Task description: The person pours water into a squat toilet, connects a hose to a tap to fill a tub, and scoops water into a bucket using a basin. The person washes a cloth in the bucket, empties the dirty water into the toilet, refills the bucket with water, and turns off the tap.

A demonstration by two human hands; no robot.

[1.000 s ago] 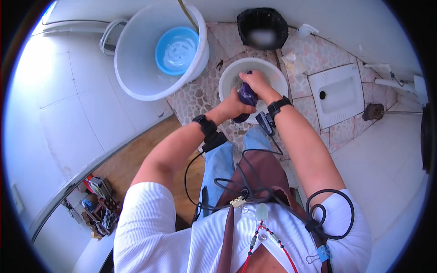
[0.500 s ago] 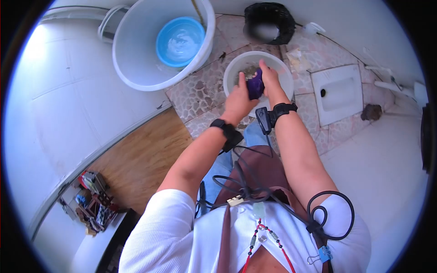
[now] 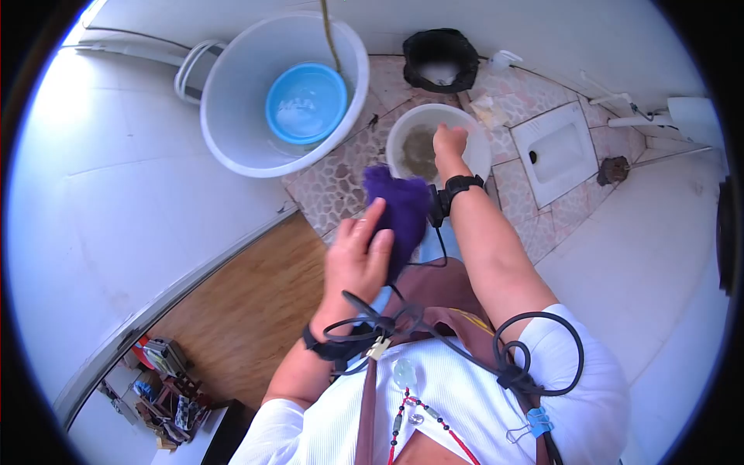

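A wet-looking purple cloth (image 3: 399, 213) hangs from my left hand (image 3: 356, 260), whose fingers and thumb close on its near side, in front of my body. Beyond it on the floor stands a white bucket (image 3: 397, 128) with murky brownish-grey water (image 3: 419, 153) inside. My right hand (image 3: 451, 146) is over the bucket's right part with its fingers curled in; what they hold, if anything, is hidden.
A large white tub (image 3: 232, 116) with a blue basin (image 3: 308, 105) inside stands at the back left. A black-lined bin (image 3: 441, 60) is against the back wall. A squat toilet (image 3: 556, 155) and a brown brush head (image 3: 613, 171) lie to the right.
My left hand has drawn the purple cloth out of the bucket, back toward my body and leftward. My right hand has come off the cloth and stays over the bucket. The murky water shows now.
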